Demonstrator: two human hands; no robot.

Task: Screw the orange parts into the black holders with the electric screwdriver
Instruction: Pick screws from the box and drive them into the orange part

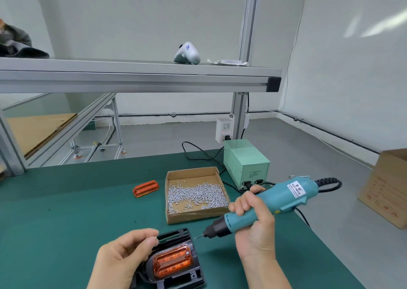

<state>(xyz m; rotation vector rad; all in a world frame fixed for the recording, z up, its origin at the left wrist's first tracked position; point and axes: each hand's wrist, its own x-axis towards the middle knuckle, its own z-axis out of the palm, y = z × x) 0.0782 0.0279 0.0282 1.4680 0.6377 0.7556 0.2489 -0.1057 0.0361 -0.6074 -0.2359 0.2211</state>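
Observation:
A black holder point(176, 236) lies on the green mat at the bottom centre, with an orange part point(172, 261) seated in it. My left hand point(123, 258) hovers over the holder's left side and pinches a small screw point(155, 237) between thumb and forefinger. My right hand point(253, 220) grips the teal electric screwdriver point(271, 203), tilted with its bit point(199, 237) pointing down-left, just right of the holder's top corner. A second orange part point(145, 188) lies loose farther back on the mat.
A shallow cardboard box point(196, 216) holding several loose screws sits behind the holder. A green power supply point(245, 163) stands at the back right, cabled to the screwdriver. An aluminium shelf point(141, 77) spans overhead. A carton point(387, 187) stands on the floor at right.

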